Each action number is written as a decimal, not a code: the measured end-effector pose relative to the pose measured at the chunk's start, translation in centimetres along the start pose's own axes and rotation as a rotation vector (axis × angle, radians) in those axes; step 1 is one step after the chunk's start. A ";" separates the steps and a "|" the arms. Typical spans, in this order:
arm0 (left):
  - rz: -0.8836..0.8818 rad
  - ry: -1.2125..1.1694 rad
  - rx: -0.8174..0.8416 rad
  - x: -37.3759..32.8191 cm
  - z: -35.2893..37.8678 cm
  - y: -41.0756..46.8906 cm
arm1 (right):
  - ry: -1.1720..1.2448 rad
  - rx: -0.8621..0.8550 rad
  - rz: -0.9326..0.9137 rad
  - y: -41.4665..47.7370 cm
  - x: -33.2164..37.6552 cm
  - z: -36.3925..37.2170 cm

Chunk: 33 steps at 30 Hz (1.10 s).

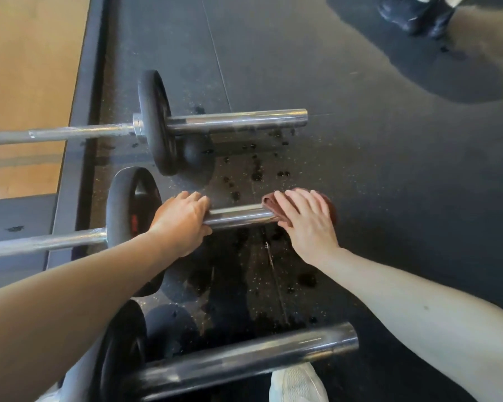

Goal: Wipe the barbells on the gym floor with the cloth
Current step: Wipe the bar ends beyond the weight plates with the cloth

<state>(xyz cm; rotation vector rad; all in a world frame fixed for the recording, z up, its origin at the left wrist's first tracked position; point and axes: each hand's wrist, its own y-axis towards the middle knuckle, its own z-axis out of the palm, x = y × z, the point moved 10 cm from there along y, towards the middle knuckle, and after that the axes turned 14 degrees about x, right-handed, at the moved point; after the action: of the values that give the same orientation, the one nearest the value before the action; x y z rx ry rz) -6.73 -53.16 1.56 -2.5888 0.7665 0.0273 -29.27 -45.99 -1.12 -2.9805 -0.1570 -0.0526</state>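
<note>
Three barbells lie side by side on the dark rubber gym floor [374, 146], each showing one black weight plate and a bare steel sleeve pointing right.

Nearest the camera, the first barbell [244, 361] runs across the bottom of the view, its plate [122, 346] partly hidden by the left forearm. One white shoe [298, 384] shows just below its sleeve.

The second barbell [238, 217] lies in the middle, and both hands are on it. The left grip [183, 221], a bare hand, is wrapped round the sleeve just beside the plate [128, 204], fingers curled over the top and thumb beneath. The right grip [305, 224] lies over the outer end of the same sleeve with fingers nearly straight and close together, pressing one reddish-brown cloth [270, 206] onto the steel. The cloth is bunched round the sleeve end, showing on both sides of the hand. Whether the thumb hooks under cannot be told. A shiny stretch of sleeve is bare between the two hands.

Dark wet spots [256, 175] dot the floor between the second and third bars.

The third barbell [238, 121] lies beyond, untouched, its plate [156, 120] upright. To the left is a wooden platform [27, 82]. At the far top right stand two dark shoes [418, 13] of another person.
</note>
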 end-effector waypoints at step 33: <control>-0.113 -0.076 0.301 1.6 0.8 2.5 | 0.040 -0.036 -0.108 2.8 9.6 -0.4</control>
<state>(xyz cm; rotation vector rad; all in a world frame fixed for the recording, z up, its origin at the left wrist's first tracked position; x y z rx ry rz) -6.67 -55.56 -0.38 -2.3256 0.5493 -0.0225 -19.48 -47.82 -0.79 -3.0013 -0.3158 -0.1289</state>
